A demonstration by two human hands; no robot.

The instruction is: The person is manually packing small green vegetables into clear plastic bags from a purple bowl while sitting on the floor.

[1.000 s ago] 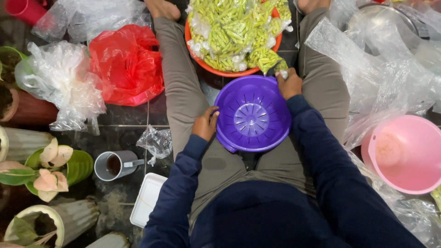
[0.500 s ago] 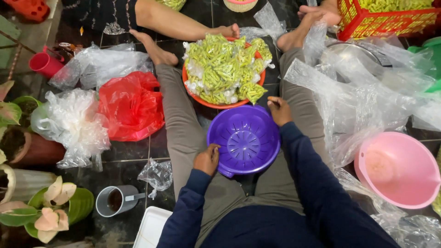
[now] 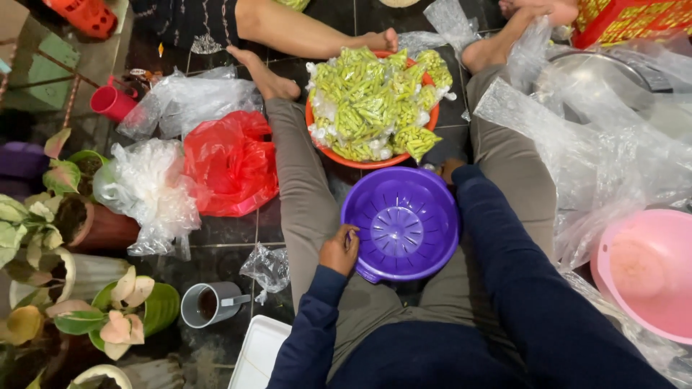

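Observation:
I sit on a dark tiled floor with my legs spread. An empty purple strainer bowl (image 3: 402, 223) lies between my thighs. My left hand (image 3: 340, 248) grips its near-left rim. My right hand (image 3: 448, 170) is mostly hidden behind my dark blue sleeve at the bowl's far-right rim, and its grip cannot be made out. Just beyond the purple bowl stands an orange basin (image 3: 346, 159) heaped with small clear bags of green pieces (image 3: 371, 104).
A red plastic bag (image 3: 229, 162) and clear bags (image 3: 148, 187) lie left. A grey mug (image 3: 209, 304), a white tray (image 3: 258, 353) and potted plants (image 3: 86, 216) sit near left. A pink basin (image 3: 645, 270) and clear plastic sheets (image 3: 591, 137) are right. Another person's bare legs (image 3: 303, 32) lie beyond.
The view has tilted up, showing more of the far floor and the other person's legs. My right hand has slid from the orange basin's edge down behind the purple bowl's far rim.

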